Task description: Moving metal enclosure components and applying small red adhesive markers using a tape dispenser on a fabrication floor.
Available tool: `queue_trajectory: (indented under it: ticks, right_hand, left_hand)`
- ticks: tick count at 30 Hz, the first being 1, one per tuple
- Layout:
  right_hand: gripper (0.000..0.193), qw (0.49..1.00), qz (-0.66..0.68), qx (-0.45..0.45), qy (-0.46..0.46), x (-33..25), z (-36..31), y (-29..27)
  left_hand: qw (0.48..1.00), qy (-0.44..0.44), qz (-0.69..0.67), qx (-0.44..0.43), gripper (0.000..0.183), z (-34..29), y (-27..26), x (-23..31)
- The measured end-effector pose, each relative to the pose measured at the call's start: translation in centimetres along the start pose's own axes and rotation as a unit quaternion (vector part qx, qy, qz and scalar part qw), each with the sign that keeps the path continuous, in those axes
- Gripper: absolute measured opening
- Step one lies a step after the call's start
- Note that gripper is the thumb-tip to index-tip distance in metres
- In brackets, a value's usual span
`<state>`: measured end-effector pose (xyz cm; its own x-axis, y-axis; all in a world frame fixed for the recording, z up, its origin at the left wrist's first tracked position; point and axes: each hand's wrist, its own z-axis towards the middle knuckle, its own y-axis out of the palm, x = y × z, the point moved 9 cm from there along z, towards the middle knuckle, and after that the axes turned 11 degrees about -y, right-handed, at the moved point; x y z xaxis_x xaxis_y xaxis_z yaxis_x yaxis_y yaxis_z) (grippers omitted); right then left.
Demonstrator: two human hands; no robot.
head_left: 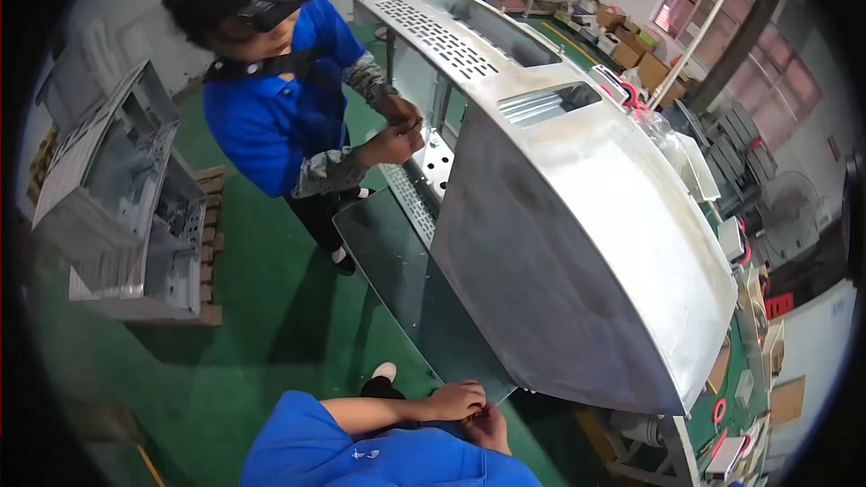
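My left hand (454,401) and my right hand (488,429) meet in front of my body. Their fingers are closed and pressed together at the tips; whatever lies between them is too small or hidden to make out. Both are by the near corner of a dark, smooth tabletop (397,280). On this stands a large metal housing (541,243) with a curved pale top, slots and two rectangular openings. Its flat grey side faces me. Across the table, a co-worker in a blue shirt (262,117) holds both hands (397,135) together beside the housing's open end.
Similar metal housings (135,207) are stacked on a wooden pallet (213,248) at the left. To the right, a green-topped bench (744,388) carries tape rolls and small parts. A standing fan (789,207) and cardboard boxes (651,70) are farther back.
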<state>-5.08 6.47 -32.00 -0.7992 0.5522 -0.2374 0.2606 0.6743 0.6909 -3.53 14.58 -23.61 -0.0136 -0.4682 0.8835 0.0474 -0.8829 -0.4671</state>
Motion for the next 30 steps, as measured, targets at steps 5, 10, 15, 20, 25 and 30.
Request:
queue_trajectory:
  ticks: [5, 10, 15, 20, 25, 30]
  right_hand:
    - [0.025, 0.993, 0.101, 0.063, -0.019, 2.3, -2.1, -2.3]
    - [0.021, 0.975, 0.102, 0.133, -0.146, -1.0, -5.2, -5.6]
    - [0.019, 0.931, 0.203, -0.021, -0.301, -6.6, -7.3, -7.8]
    - [0.018, 0.867, -0.058, 0.129, -0.478, -14.7, -15.9, -12.5]
    - [0.015, 0.599, -0.443, 0.198, -0.637, -23.3, -25.7, -12.8]
    - [0.014, 0.508, -0.492, 0.155, -0.69, -26.7, -27.8, -13.4]
  left_hand:
    - [0.99, 0.042, -0.065, -0.117, 0.009, -1.3, 2.3, -0.3]
    - [0.976, 0.01, -0.182, -0.123, 0.013, -0.2, 5.2, 2.6]
    - [0.846, -0.276, -0.397, -0.225, 0.029, -0.3, 13.7, 1.5]
    - [0.45, -0.434, -0.722, -0.295, 0.037, -3.2, 27.5, 7.0]
    - [0.484, -0.322, -0.719, -0.382, 0.043, -1.9, 36.5, 15.2]
    - [0.56, -0.389, -0.656, -0.325, 0.041, -0.5, 39.4, 17.0]
